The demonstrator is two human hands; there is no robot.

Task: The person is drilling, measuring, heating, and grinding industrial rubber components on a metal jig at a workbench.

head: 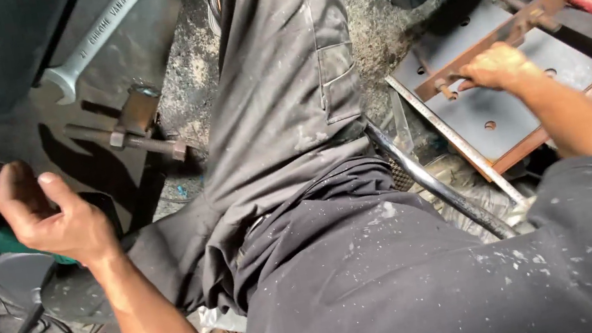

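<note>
Our paint-flecked dark shirt point(425, 281) and grey trouser leg point(284, 89) divide the scene. Far right, our right hand point(496, 67) grips a rusty bracket point(486, 43) slanting up-right over a drilled steel plate point(495, 99). Our left hand point(50, 213) curls loosely, holding nothing, near a wrench point(97, 38).

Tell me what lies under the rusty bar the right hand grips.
A grey steel plate with holes lies under the rusty bar. The right hand covers part of the bar.
</note>
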